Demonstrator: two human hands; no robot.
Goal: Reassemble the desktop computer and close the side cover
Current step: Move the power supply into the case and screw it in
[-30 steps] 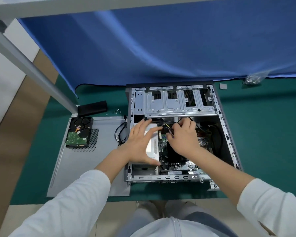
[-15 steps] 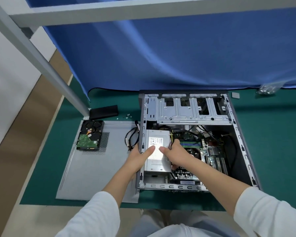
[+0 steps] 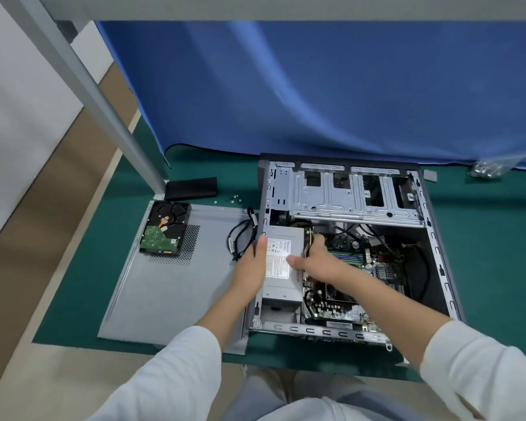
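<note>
Power supply (image 3: 281, 262), a grey sheet-metal box with a paper label, sits in the near-left corner of the open case (image 3: 438, 268). Left hand (image 3: 249, 268) clasps its left side at the case wall, thumb on top; right hand (image 3: 316, 262) grips the right side, thumb on the label, fingers curled down by the cables (image 3: 308, 238). Likely heavy, rigid, smooth: hold by the flat sides, not the soft wire bundle. Motherboard (image 3: 362, 268) right of it looks fragile. Flat perforated side cover (image 3: 170, 284) lies left of the case, hard drive (image 3: 164, 227) on it, board side up.
</note>
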